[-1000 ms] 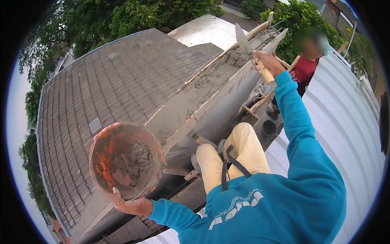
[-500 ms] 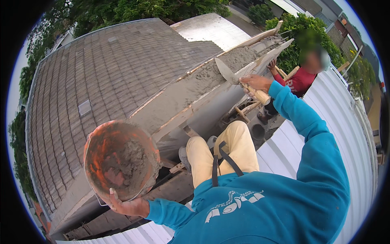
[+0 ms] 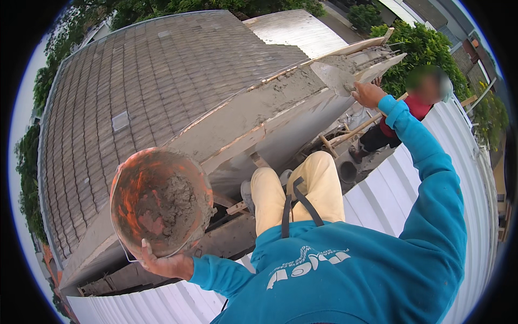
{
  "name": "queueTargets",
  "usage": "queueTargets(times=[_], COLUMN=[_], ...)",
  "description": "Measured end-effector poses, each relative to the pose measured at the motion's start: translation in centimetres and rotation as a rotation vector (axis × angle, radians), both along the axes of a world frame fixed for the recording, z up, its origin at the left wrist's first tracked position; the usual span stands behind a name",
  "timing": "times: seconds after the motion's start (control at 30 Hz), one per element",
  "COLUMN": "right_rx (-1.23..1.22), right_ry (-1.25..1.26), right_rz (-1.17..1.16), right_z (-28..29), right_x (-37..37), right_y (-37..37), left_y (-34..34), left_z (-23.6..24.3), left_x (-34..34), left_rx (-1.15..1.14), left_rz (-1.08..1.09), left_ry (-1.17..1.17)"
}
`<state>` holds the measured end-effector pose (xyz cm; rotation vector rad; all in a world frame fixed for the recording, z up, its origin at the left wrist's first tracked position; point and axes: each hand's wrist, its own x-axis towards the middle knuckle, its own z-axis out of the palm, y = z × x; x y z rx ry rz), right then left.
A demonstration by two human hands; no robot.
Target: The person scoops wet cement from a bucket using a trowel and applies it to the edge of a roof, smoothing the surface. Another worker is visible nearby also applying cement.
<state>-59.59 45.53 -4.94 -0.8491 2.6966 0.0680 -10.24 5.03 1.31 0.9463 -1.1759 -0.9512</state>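
down at 7 o'clock, the left hand (image 3: pixel 166 265) has the orange bucket (image 3: pixel 131 186) by its near rim, bucket at 8 with grey mortar (image 3: pixel 175 202) inside. up at 2, the right hand (image 3: pixel 369 94) is wrapped round the trowel (image 3: pixel 330 77), blade at 1 over the wet mortar strip (image 3: pixel 243 117). tiled roof (image 3: pixel 145 81) sits past that at 10.

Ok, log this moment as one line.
left hand: holds bucket with mortar | right hand: holds trowel at mortar bed | co-worker: beyond right hand
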Motion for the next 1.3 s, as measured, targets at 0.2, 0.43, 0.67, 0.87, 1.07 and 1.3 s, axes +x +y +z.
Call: queueTargets(times=[0.2, 0.43, 0.67, 0.87, 1.07, 1.3], right_rx=[-0.415, -0.346, -0.350, -0.142, -0.032, -0.271], right_ry=[-0.535, -0.016, 0.393, 0.541, 0.225, -0.292], right_rz=[-0.346, 0.112, 0.695, 0.978, 1.122, 0.964], right_z=[-2.2, 8.2, 16.8, 15.1, 13.4, 8.1], right_x=[-0.6, 5.7, 16.2, 19.8, 19.1, 20.4], right_y=[1.6, -5.0, -17.6, -28.6, -31.6, -29.3], left_y=[0.4, -0.9, -0.2, 0.2, -1.8, -2.9], left_z=[1.2, 1.9, 2.1, 3.2, 3.4, 2.8], left_x=[-1.1, -3.3, -6.2, -6.3, -4.9, -4.7], left_rx=[-0.026, 0.052, 0.004, -0.055, -0.119, -0.095], left_rz=[-0.060, -0.214, -0.310, -0.379, -0.567, -0.528], left_ry=[0.032, 0.271, 0.304, 0.121, 0.126, 0.084])
